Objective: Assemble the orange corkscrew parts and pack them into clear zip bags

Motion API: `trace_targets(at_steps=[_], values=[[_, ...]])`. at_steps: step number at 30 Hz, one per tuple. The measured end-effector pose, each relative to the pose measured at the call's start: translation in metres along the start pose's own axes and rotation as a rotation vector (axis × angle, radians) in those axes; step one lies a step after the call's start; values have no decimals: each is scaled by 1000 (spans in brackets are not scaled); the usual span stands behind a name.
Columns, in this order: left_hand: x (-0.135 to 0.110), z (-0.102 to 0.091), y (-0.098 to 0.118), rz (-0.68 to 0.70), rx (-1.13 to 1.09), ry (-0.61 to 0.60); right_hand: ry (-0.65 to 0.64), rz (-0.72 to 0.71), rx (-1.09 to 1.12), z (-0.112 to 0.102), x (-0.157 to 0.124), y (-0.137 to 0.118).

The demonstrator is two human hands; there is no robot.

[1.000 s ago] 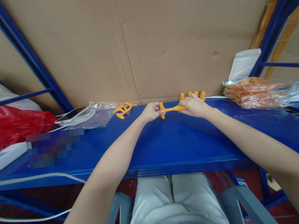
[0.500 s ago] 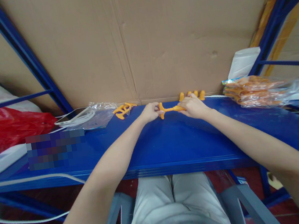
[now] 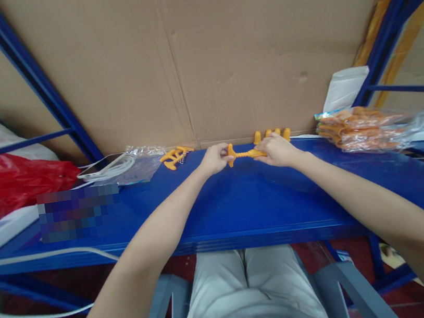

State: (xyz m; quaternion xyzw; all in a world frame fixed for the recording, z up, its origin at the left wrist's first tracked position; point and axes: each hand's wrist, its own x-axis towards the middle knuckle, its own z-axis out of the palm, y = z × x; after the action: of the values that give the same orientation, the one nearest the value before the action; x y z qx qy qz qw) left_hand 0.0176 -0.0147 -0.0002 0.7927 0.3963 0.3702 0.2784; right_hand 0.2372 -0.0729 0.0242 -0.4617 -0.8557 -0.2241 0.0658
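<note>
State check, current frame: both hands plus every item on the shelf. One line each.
left hand: closed on left end of orange ribbed piece
right hand: closed on its right end
orange ribbed piece: held level between both hands
loose orange piece: lying on blue shelf, untouched
bag of orange pieces: on its side, seal unclear
clear bag: crumpled, lying flat
red bag: crumpled, bulging

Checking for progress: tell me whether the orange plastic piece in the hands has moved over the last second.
No. The orange plastic piece sits in the same spot, just in front of the orange pieces by the cardboard.
</note>
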Motion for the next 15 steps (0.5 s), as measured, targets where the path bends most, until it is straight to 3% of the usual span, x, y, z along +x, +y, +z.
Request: trace_targets(at_steps=[7,15], values=[[3,3,-5,34,41,22,-7,73,70,4,2,0],[2,3,-1,-1,58,122,113,152,251,17,5,7]])
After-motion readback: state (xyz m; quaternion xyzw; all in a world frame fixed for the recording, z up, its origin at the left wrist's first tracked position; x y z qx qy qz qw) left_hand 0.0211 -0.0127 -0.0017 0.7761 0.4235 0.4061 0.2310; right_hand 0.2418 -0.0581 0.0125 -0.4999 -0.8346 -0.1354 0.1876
